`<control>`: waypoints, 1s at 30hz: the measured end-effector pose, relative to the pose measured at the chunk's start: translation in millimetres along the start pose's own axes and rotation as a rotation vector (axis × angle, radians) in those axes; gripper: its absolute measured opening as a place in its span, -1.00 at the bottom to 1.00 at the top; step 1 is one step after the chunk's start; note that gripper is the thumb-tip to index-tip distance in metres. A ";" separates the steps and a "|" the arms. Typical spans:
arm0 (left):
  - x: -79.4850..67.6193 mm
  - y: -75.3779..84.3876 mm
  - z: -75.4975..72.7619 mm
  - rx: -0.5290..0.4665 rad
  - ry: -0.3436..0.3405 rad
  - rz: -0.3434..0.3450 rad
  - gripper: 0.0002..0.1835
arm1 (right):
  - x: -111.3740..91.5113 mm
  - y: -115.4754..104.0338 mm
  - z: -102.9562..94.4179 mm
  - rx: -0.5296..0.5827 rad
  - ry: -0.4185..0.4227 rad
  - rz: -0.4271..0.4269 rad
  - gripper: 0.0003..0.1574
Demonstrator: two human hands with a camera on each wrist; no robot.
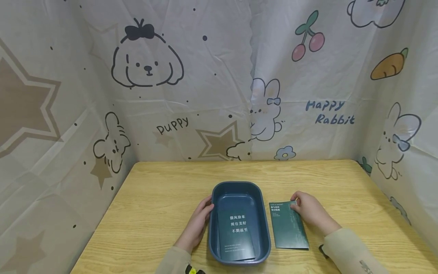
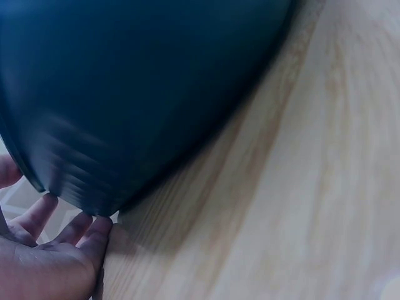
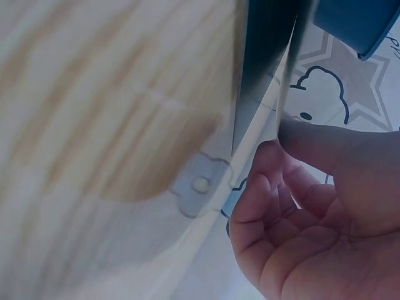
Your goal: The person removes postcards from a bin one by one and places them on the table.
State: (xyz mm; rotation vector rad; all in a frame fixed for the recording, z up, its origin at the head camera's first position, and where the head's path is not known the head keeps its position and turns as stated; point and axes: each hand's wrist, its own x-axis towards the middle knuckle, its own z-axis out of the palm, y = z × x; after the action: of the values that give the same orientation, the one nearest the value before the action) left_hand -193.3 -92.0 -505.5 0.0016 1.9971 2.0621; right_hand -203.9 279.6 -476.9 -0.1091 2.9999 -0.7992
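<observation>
A dark blue rectangular tray (image 1: 265, 224) with rounded corners rests on the table. A dark green card (image 1: 236, 243) with white lettering lies inside its near half. My left hand (image 1: 197, 224) touches the tray's left side, thumb at the rim and fingertips against the outer wall (image 2: 125, 94). To the tray's right, another dark green card (image 1: 287, 228) with white print sits on the table. Its upper right corner is pinched between the thumb and index finger of my right hand (image 1: 309, 209). In the right wrist view, the pinched sheet stands slightly apart from a green surface (image 3: 265, 50) beneath it.
The wooden table (image 1: 164, 190) is bounded by a white cartoon-print curtain (image 1: 212, 76) at the back and both sides. The tray's walls rise around the card in it. A dark wrist strap (image 1: 322, 251) shows at my right sleeve.
</observation>
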 end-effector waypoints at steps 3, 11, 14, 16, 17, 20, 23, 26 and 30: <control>0.3 -0.2 -0.2 -0.001 0.001 -0.001 -0.39 | 0.4 -0.4 0.7 -0.024 0.009 -0.008 -0.80; 1.1 -0.6 -0.4 -0.004 0.001 0.000 -0.39 | 0.9 -0.4 2.7 -0.072 0.023 -0.026 -0.81; 1.0 -0.8 -0.5 -0.003 0.002 0.000 -0.39 | 0.5 -0.7 3.2 -0.084 0.027 -0.039 -0.81; 1.0 -0.9 -0.5 -0.004 0.002 0.001 -0.39 | 0.4 -0.5 3.4 -0.089 0.027 -0.041 -0.81; 0.9 -1.0 -0.5 -0.004 0.002 0.000 -0.39 | 0.4 -0.5 3.5 -0.092 0.026 -0.041 -0.81; 0.7 -1.2 -0.6 -0.006 0.002 0.000 -0.39 | 0.3 0.0 3.9 -0.100 0.024 -0.041 -0.79; 0.5 -1.2 -0.6 -0.004 0.001 -0.001 -0.39 | 0.4 0.4 4.2 -0.113 0.023 -0.038 -0.79; 0.6 -1.2 -0.3 -0.003 0.001 0.000 -0.39 | 0.4 0.7 4.6 -0.122 0.018 -0.032 -0.79; 0.6 -1.1 -0.1 -0.004 0.002 0.000 -0.39 | 0.2 0.4 5.0 -0.134 0.010 -0.024 -0.78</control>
State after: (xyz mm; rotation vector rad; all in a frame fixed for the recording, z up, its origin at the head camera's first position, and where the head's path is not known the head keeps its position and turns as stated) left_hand -193.7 -91.9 -506.7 -0.0007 1.9936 2.0672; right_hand -203.8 277.5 -481.4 -0.1454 3.0648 -0.6016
